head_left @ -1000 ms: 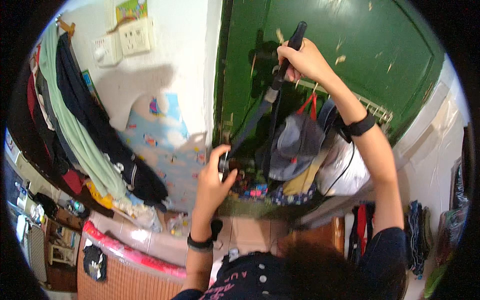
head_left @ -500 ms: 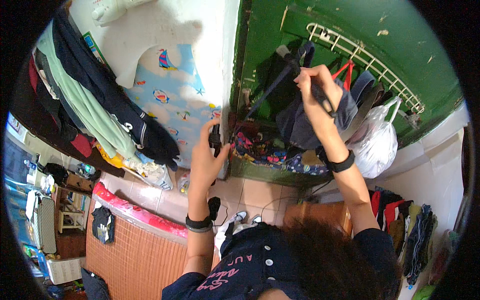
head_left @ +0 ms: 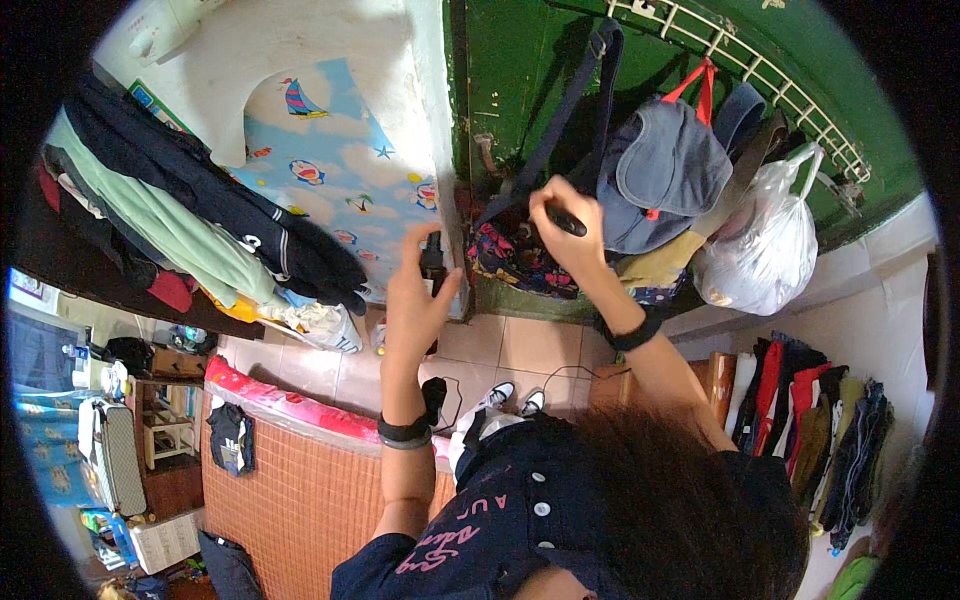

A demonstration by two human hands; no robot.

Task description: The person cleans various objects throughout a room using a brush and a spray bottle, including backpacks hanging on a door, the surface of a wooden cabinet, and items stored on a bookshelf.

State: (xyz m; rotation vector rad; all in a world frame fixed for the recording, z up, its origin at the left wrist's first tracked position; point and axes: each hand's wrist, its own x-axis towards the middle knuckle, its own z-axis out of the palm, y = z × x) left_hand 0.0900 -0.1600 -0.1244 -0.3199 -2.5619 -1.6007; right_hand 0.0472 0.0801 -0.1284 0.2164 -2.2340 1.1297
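In my left hand is a small dark bottle with a black pump or spray top. My index finger reaches over its top, and my thumb lies along its side. My right hand is closed around a black-handled object. Its rounded end sticks out of my fist; the other end is hidden, so its kind cannot be made out. Behind that hand hang a dark blue strap and a floral dark bag. A grey-blue backpack hangs just to the right.
A white rack on the green door carries the bags and a white plastic bag. Clothes hang at the left, more clothes at the right. A bed with a woven mat lies at lower left.
My right hand has come down and left, from in front of the backpack to beside the floral bag, still gripping the black-handled object. My left hand keeps the bottle. The whole view has shifted slightly.
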